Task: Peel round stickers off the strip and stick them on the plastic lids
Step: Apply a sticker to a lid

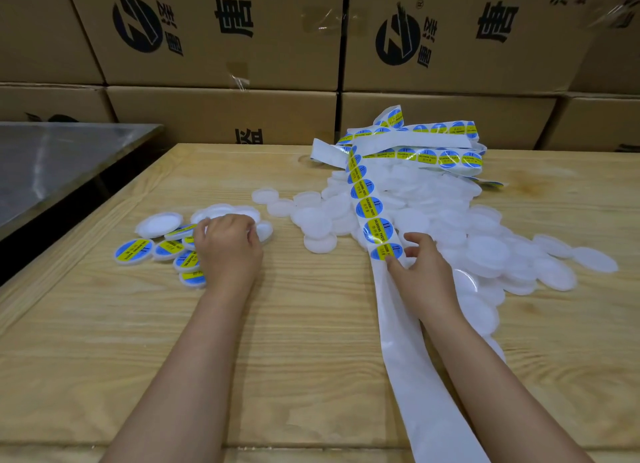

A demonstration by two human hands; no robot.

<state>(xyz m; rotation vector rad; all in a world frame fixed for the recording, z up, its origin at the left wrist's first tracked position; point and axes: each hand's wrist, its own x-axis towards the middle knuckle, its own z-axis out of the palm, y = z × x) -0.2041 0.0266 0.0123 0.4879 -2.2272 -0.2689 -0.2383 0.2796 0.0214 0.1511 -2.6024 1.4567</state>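
Nearest to me, the bare backing of the sticker strip is trailing white and glossy across the wooden table toward its front edge, passing under my right forearm. My right hand is pinching the strip where the printed part begins, my thumb pressing at the lower edge of the closest sticker and my curled fingers lying against the strip's right side. From there the strip is running away from me over a wide heap of plain lids, which are round, translucent white and shallow-rimmed, and it is ending in a tangle of loops at the far edge of the table. Each sticker is showing as a blue circle crossed by a yellow band reading "SOLDERING PASTE", with a "II" mark on the blue. To the left, my left hand is lying with curled fingers over a small cluster of labelled lids and a few bare ones; I cannot tell whether it is gripping any of them. Behind the table, stacked cardboard boxes are showing a round dark logo with an ® mark and large dark Chinese characters, among them 唐. At far left, a metal table is standing just beside the wooden one.
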